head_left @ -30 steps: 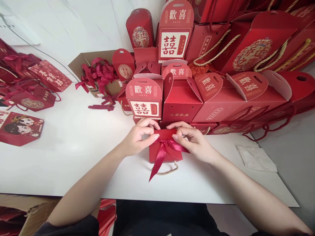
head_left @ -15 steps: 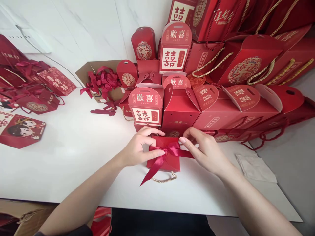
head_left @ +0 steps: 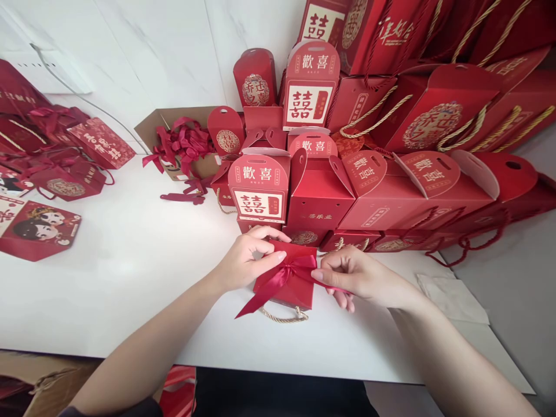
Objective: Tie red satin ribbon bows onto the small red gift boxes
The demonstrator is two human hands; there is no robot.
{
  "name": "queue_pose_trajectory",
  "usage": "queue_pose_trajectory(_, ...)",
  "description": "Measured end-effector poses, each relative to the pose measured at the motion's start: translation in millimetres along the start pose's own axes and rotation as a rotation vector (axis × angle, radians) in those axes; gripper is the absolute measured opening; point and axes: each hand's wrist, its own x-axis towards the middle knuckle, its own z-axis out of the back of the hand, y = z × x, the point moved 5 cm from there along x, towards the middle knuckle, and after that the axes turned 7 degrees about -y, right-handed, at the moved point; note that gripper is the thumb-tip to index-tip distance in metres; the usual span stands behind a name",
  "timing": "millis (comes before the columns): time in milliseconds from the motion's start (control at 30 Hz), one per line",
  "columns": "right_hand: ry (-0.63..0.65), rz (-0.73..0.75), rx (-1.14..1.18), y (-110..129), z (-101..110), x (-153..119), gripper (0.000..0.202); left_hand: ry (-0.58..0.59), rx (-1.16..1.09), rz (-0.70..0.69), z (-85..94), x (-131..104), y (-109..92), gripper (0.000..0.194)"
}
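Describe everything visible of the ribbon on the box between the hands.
The ribbon is glossy, satin-looking and pinkish red, knotted on the red box with a loop to the right. One pointed tail extends past the box's left side; the right hand pinches the other. The left hand is near the knot.

Ribbon (head_left: 266,288) is smooth, glossy, satin-like cloth. Box (head_left: 300,294) is smooth card, low sheen. Cord (head_left: 282,319) is twisted, ridged. Table (head_left: 130,284) is smooth, lightly glossy.

Red box (head_left: 299,294) partly hidden by left hand (head_left: 245,263). Ribbon (head_left: 278,278) partly covered by right hand (head_left: 358,275). White-lettered bag (head_left: 382,53) cropped by top edge. Carton (head_left: 65,382) cut off at lower left.
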Motion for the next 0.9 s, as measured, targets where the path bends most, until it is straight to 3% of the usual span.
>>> queue_pose_trajectory(167, 0.155, -0.045, -0.127, -4.0, 0.2, 0.9, 0.041, 0.022, 0.004, -0.002, -1.9, 2.8, 3.1, 0.041)
queue_pose_trajectory(267, 0.286, 0.033, -0.295, 0.7, 2.4, -8.7, 0.030, 0.029, 0.013, 0.017, -2.9, 2.6, 2.8, 0.041)
queue_pose_trajectory(333, 0.307, 0.090, -0.446, 5.4, 8.9, -18.8, 0.018, 0.008, 0.016, 0.049, -3.2, 1.0, 1.8, 0.041)
queue_pose_trajectory(467, 0.082, 0.149, -0.524, 16.0, 30.2, -28.4, 0.015, -0.025, -0.003, 0.097, -5.0, -2.4, -1.6, 0.041)
queue_pose_trajectory(600, -0.162, 0.133, -0.207, 18.0, 32.9, -17.9, 0.026, 0.032, -0.017, 0.115, -8.3, -2.7, -4.4, 0.028)
queue_pose_trajectory(700, -0.212, 0.183, -0.071, 19.4, 21.9, -9.0, 0.037, 0.057, -0.021, 0.119, -8.6, -2.1, -4.5, 0.017)
queue_pose_trajectory(900, -0.367, 0.432, -0.080, 33.0, 19.7, -12.2, 0.034, 0.059, -0.035, 0.108, -7.1, -2.4, -3.1, 0.027)
